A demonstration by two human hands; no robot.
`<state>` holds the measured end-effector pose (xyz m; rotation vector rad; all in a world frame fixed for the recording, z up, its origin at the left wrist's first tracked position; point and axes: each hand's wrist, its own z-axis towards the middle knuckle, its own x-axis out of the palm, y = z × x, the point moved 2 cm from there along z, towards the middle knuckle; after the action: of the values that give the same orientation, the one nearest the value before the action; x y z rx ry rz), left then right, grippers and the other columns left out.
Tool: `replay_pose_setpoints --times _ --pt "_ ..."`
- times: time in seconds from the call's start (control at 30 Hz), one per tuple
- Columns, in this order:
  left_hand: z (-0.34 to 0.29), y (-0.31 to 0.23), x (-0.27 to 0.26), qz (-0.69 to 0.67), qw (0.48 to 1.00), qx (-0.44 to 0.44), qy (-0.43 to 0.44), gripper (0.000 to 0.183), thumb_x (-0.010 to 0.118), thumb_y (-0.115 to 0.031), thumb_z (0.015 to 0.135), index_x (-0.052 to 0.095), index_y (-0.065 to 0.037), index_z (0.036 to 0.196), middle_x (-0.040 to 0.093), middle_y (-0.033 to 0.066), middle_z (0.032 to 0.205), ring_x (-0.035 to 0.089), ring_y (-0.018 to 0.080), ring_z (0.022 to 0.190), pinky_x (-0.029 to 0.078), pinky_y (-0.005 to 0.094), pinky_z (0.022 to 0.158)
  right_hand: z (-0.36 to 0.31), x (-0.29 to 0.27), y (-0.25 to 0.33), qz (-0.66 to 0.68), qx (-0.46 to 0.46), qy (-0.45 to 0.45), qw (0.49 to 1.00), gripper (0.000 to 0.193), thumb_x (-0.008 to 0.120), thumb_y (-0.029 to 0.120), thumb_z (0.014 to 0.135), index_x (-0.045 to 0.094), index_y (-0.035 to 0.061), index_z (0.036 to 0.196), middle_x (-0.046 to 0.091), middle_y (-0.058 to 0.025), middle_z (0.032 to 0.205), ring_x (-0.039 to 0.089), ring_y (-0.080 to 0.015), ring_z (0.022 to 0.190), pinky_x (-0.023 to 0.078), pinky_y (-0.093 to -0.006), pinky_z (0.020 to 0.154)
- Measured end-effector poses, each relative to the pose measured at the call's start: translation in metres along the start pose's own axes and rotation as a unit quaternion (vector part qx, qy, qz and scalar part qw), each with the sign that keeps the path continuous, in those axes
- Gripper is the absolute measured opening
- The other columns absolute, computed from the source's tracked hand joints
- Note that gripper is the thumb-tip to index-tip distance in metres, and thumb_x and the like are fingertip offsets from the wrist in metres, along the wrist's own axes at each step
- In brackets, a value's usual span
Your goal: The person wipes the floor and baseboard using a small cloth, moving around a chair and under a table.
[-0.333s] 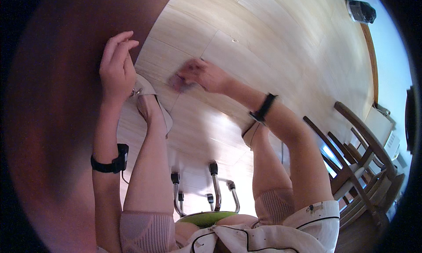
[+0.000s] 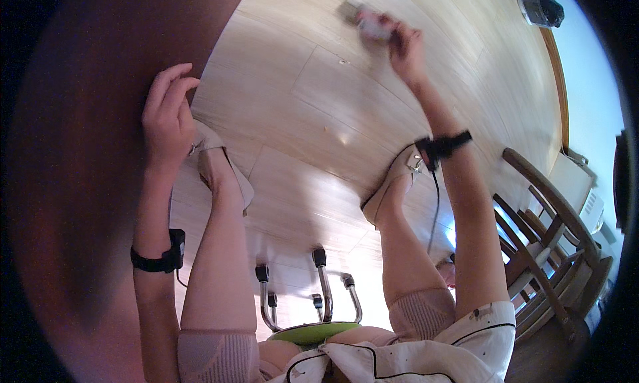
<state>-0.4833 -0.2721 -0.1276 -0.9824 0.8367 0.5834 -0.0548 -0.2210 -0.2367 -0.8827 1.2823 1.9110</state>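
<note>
Pink-and-grey object (image 2: 374,25): located above the light floor (image 2: 299,110) at the upper middle of the view, at the right hand's fingertips; blur prevents closer identification, and contact with the floor cannot be confirmed. Its long axis slants from upper left, at a greyish end, down to the fingers at lower right. It lies ahead and to the right of the left hand, well apart from it; the right hand is the nearer.

Far left: a dark brown surface, smooth-looking, with a long edge. The left hand (image 2: 168,117) overlaps that edge in view; contact cannot be determined. Fingers loosely curled, nothing visible in its grasp. A black wrist strap (image 2: 160,253) carries a boxy unit. Beside that hand, a pale shoe (image 2: 212,138) with a metallic ornament.

Centre: a stool with a rounded green seat (image 2: 313,333) and curved, shiny metal legs ending in dark caps. Floor: pale wood-grain boards, straight seams, glossy reflections.

Right: the right hand (image 2: 407,53) pinches the object's near end; exact finger placement is blurred. Further right, a brown chair (image 2: 552,243) with slender rails, apparently wooden.
</note>
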Motion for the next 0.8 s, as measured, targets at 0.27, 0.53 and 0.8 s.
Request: replay_pose_setpoints --times 0.27,0.53,0.8 --pt "0.003 -0.006 0.020 -0.015 0.998 -0.042 0.044 0.026 0.049 0.010 0.082 0.063 0.000 0.101 0.062 0.0129 0.113 0.061 0.0302 0.105 0.050 0.0372 0.090 0.008 0.049 0.022 -0.073 0.034 0.033 0.996 0.030 0.057 0.011 0.079 0.056 0.0083 0.109 0.062 -0.0132 0.106 0.055 -0.0334 0.104 0.040 -0.0447 0.091" --pt "0.002 -0.007 0.052 -0.045 0.986 -0.070 0.147 0.032 0.048 0.006 0.085 0.059 -0.002 0.115 0.059 0.0145 0.121 0.057 0.0331 0.113 0.045 0.0400 0.097 -0.168 0.044 0.126 0.104 -0.149 0.261 0.948 0.024 0.050 0.010 0.090 0.059 0.0056 0.112 0.058 -0.0139 0.129 0.051 -0.0331 0.119 0.041 -0.0405 0.102" --pt "-0.034 -0.003 0.084 0.068 0.918 -0.093 0.380 0.067 0.058 0.000 0.085 0.031 -0.001 0.146 0.027 0.0168 0.155 0.027 0.0322 0.143 0.021 0.0423 0.119 -0.126 -0.069 -0.081 -0.077 0.242 -0.111 0.961 0.032 0.057 0.003 0.081 0.059 0.0070 0.112 0.068 -0.0177 0.088 0.062 -0.0397 0.077 0.047 -0.0488 0.070"
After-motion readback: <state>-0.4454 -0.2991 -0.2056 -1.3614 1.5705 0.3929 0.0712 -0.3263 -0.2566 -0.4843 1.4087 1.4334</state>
